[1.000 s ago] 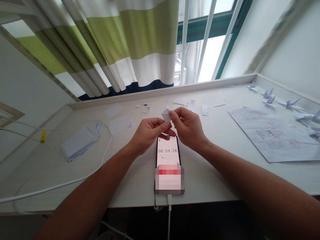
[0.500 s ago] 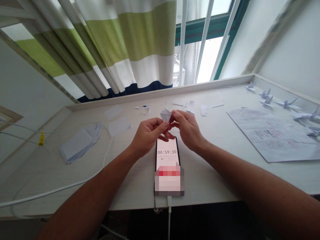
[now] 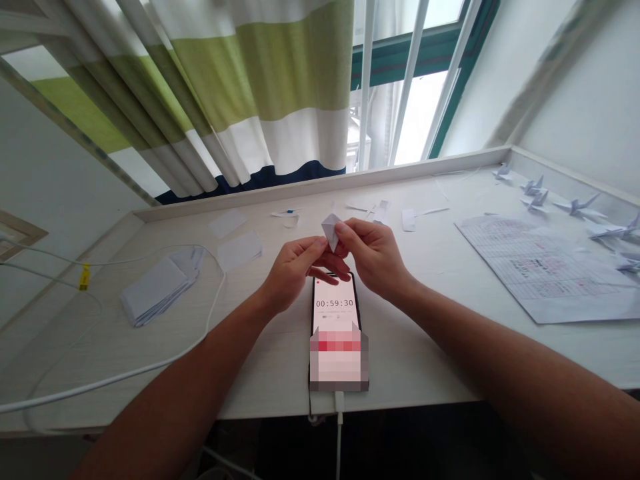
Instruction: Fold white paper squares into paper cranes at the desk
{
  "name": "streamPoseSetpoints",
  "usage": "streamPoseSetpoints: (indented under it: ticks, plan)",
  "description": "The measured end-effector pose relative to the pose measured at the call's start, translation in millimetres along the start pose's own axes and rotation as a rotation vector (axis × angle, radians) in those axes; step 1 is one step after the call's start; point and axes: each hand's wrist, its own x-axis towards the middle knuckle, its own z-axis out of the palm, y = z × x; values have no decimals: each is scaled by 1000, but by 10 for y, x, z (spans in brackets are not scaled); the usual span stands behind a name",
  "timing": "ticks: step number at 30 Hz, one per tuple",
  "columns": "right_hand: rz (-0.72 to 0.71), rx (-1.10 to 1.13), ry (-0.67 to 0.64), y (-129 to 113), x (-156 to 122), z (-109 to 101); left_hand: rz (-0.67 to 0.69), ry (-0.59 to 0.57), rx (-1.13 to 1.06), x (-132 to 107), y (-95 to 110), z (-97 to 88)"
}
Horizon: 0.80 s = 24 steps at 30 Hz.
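Observation:
A small piece of folded white paper (image 3: 331, 229), shaped like a kite, is held up between my two hands just beyond the phone. My right hand (image 3: 376, 255) pinches its right edge between thumb and forefinger. From the left, my left hand (image 3: 295, 270) has its thumb at the paper's lower left side, with the other fingers curled beneath. Under the hands a phone (image 3: 336, 290) lies on the desk with a timer on its screen. The fingers hide part of the paper's lower end.
A stack of white paper (image 3: 157, 287) and loose sheets (image 3: 240, 250) lie on the left, crossed by a white cable (image 3: 150, 369). Paper scraps (image 3: 409, 220) lie behind the hands. At right are a written sheet (image 3: 540, 273) and several folded paper cranes (image 3: 577, 205). A charging cable (image 3: 340, 433) hangs off the front edge.
My right thumb has moved left onto the paper's face. The paper has turned slightly, and my left thumb has slid back from its lower tip.

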Motion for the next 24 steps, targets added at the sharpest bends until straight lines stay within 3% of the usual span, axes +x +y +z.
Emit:
streamPoseSetpoints:
  ticks: [18, 24]
  plan:
    - [0, -258, 165, 22, -82, 101, -24, 43, 70, 26, -15, 29]
    - [37, -199, 167, 55, -69, 115, 3, 76, 90, 12, -6, 57]
